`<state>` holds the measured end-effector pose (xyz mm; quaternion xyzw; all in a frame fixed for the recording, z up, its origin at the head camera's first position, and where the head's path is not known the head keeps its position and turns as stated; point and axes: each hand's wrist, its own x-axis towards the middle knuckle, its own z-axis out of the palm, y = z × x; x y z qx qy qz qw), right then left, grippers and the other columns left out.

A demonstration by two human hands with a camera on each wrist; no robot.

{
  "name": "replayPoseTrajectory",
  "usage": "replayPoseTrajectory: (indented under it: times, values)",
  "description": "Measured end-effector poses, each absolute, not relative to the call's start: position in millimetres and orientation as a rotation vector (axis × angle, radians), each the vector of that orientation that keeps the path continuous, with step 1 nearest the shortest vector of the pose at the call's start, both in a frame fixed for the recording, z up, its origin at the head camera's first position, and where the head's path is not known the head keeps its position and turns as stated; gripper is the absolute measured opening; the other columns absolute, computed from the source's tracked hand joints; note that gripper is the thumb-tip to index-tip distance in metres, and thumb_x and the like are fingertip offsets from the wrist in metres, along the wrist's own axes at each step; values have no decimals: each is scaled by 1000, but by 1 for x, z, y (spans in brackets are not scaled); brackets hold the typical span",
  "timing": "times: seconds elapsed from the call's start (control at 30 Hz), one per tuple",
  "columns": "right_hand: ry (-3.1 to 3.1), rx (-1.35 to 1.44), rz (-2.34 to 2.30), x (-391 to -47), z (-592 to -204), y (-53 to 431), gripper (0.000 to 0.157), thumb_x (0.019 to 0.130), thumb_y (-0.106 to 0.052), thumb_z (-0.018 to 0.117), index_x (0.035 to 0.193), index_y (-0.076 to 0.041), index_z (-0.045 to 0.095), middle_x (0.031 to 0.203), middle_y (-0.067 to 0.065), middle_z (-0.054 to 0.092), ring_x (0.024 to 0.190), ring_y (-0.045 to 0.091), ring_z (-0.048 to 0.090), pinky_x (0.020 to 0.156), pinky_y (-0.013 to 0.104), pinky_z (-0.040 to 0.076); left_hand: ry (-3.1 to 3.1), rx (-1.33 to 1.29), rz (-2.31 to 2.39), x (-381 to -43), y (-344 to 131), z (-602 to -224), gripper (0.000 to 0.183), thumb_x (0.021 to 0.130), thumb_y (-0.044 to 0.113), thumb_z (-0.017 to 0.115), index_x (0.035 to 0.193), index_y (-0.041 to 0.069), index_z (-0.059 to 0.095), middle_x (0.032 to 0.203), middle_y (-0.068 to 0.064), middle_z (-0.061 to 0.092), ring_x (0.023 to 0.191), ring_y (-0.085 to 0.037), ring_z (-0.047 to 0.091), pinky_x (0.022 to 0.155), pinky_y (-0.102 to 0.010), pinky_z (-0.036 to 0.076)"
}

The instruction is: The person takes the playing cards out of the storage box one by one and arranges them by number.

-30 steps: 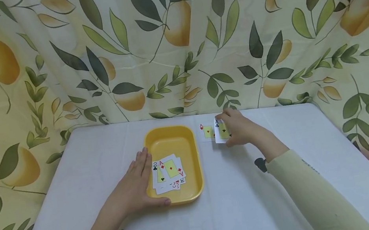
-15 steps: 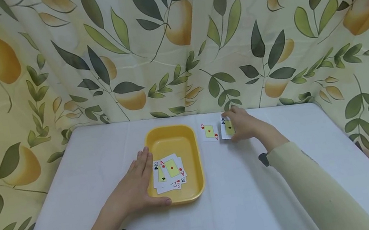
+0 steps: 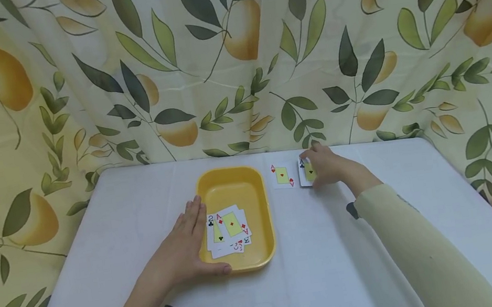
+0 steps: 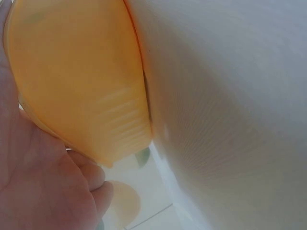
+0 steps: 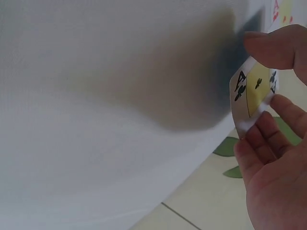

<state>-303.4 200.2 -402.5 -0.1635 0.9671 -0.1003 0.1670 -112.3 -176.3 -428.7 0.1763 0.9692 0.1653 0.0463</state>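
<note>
My right hand (image 3: 326, 165) pinches an ace of clubs (image 5: 257, 91) at the table's far side, thumb on one edge and fingertips on the opposite one. In the right wrist view the card is slightly bowed and casts a shadow on the cloth. Just left of it an ace of hearts (image 3: 282, 175) lies face up. My left hand (image 3: 184, 247) rests on the left rim of a yellow tray (image 3: 266, 248), its fingers extended along the side and the thumb on the near rim. Inside the tray an ace of diamonds (image 3: 231, 224) overlaps a two of clubs (image 3: 214, 239) and other cards.
A white cloth (image 3: 313, 281) covers the table, whose far edge runs close behind the cards. Behind that hangs a curtain (image 3: 217, 89) printed with fruit and leaves.
My right hand has moved the ace of clubs rightward, leaving a gap beside the ace of hearts, which it partly covered before. My left hand stays on the tray.
</note>
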Motion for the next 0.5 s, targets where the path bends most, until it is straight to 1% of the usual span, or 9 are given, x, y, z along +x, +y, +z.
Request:
replayPoseTrajectory:
  times: [0.07,0.23,0.5]
  values:
    - [2738,-461,-279,-304,-404,201,88,71,-11,87,149,-6,44,148,26,32,134,42,32,110,64,37,2952,532,501,-112,-176,-429,146,58,97,56,160,4,7,168,-8,-8,155,-25,-2,125,-43,15]
    - [2709,-451,-274,-307,-409,205,92,70,-9,86,150,-6,41,151,27,27,137,44,29,112,64,34,2958,554,490,-112,-176,-430,147,58,97,56,160,2,8,168,-10,-7,155,-27,0,125,-44,16]
    - [2675,-458,-267,-310,-413,208,90,74,-12,84,152,-7,39,150,25,31,136,42,32,112,63,33,2954,559,502,-112,-176,-427,146,59,94,59,159,1,9,168,-11,-6,155,-29,0,125,-45,16]
